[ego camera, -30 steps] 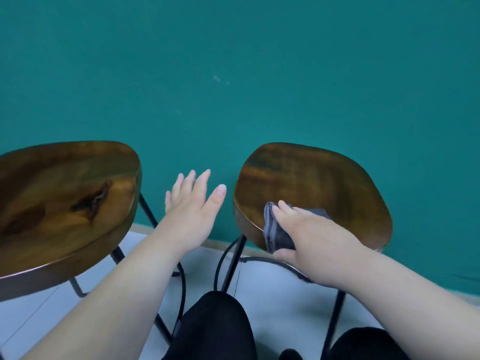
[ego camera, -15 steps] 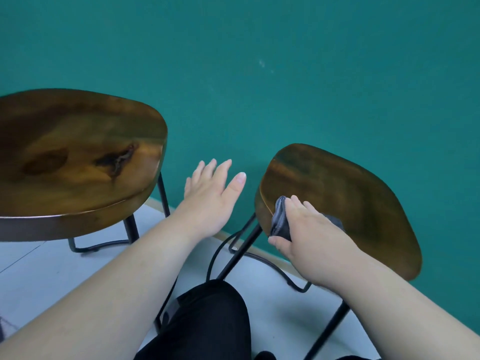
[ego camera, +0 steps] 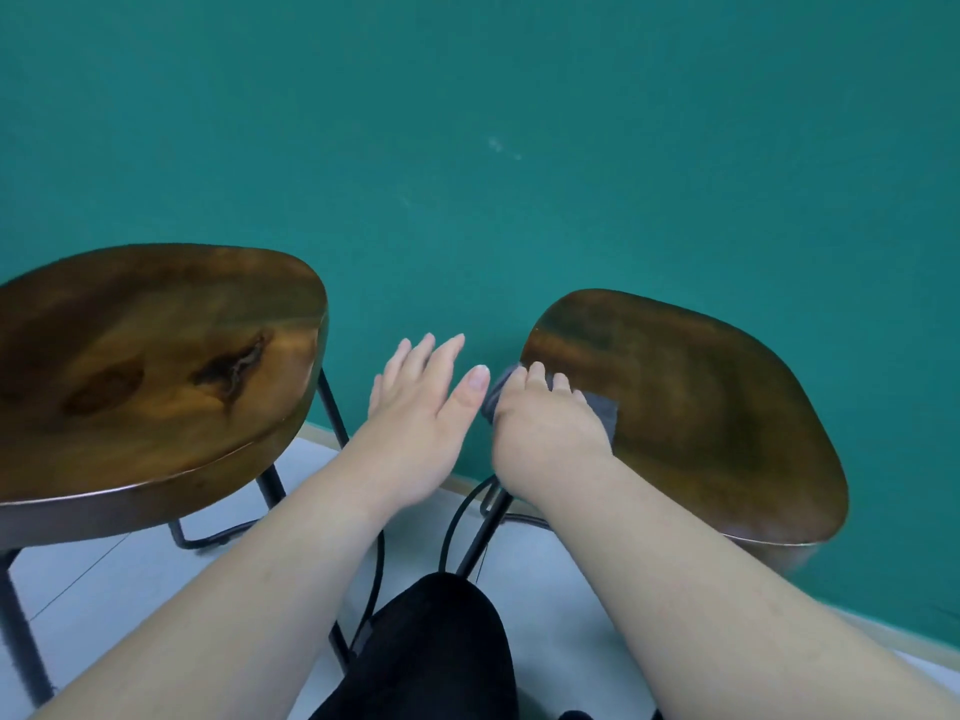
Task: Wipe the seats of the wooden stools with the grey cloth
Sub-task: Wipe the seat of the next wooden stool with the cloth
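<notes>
Head view: the right hand (ego camera: 545, 433) grips the cloth (ego camera: 605, 410) at the right stool's (ego camera: 701, 423) left edge, and the seat runs rightward from its fingers. The left hand (ego camera: 415, 402) hovers flat, holding nothing, between that and the left stool (ego camera: 156, 376).

Teal wall (ego camera: 519, 96) spans 9 through 3 o'clock; pale scuff (ego camera: 496, 144) near 12. White tiled floor (ego camera: 104, 574) at 7, beige skirting (ego camera: 317, 436) bordering it. Black-clad knee (ego camera: 436, 652) at 6.

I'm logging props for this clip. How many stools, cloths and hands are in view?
Stools: 2, left stool and right stool
Cloths: 1, grey cloth
Hands: 2, left hand and right hand
Total: 5
</notes>
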The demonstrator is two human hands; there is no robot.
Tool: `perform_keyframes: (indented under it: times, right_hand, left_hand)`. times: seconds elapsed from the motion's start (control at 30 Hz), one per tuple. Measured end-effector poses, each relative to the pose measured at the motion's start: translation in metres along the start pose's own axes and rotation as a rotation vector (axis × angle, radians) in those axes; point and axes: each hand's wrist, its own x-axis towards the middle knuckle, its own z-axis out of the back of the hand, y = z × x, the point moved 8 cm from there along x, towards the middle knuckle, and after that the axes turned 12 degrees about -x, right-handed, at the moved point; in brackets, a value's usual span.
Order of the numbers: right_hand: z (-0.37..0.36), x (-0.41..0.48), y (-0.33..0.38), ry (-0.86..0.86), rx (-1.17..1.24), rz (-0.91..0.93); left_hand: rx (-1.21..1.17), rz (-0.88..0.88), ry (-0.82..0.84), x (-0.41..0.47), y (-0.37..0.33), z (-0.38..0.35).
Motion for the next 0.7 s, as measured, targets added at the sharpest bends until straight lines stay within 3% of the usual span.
perform_keyframes:
  times: [0.17, 0.33, 0.53, 0.7]
  right_hand:
    - [-0.008, -0.031, -0.016, -0.298, 0.037, 0.108]
    - [-0.025, -0.058, -0.042, -0.43, -0.026, 0.193]
    - [-0.041, -0.078, -0.077, -0.437, 0.015, 0.23]
    - [-0.054, -0.089, -0.106, -0.399, -0.011, 0.272]
  left_hand:
    - [0.004, -0.088, 0.091, -0.006, -0.026, -0.014]
    - [0.024, -0.173, 0.15, -0.013, -0.051, -0.04]
    - [0.218, -0.327, 0.298, -0.033, -0.079, -0.086]
    - [0.344, -0.425, 0.33, -0.041, -0.093, -0.113]
